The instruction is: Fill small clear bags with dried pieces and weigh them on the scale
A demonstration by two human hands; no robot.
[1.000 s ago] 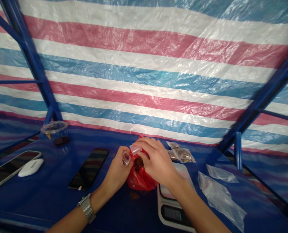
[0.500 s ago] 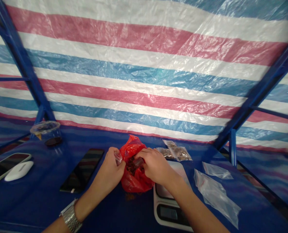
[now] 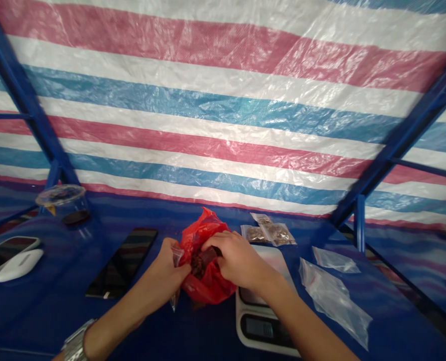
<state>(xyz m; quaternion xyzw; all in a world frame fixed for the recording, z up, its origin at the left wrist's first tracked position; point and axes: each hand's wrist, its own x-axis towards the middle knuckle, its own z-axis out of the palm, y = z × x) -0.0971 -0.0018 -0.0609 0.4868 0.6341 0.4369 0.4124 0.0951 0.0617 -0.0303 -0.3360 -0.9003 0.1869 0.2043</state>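
Note:
A red plastic bag (image 3: 211, 290) stands open on the blue table, with dark brown dried bits (image 3: 197, 265) inside. My left hand (image 3: 161, 273) is at its left edge, thumb and fingers closed on a small clear plastic bag (image 3: 174, 299) that hangs below the hand. Over the bag's mouth, my right hand (image 3: 241, 259) grips a small, dark, see-through cup-like piece (image 3: 208, 254) among the bits; its exact kind is unclear. Under my right forearm lies a white kitchen scale (image 3: 245, 335) with a lit display.
Filled clear packets (image 3: 278, 234) lie behind the scale, and flat clear bags (image 3: 335, 301) to its right. On the left are a black phone (image 3: 123, 263), a white earbud case (image 3: 19, 264), another phone (image 3: 4, 253) and a lidded plastic tub (image 3: 66, 203). Blue frame bars flank the striped sheet.
My left hand has shifted left and down, and the clear bag now shows below it. The cup-like piece in my right hand has tilted and shows more. The view has shifted slightly.

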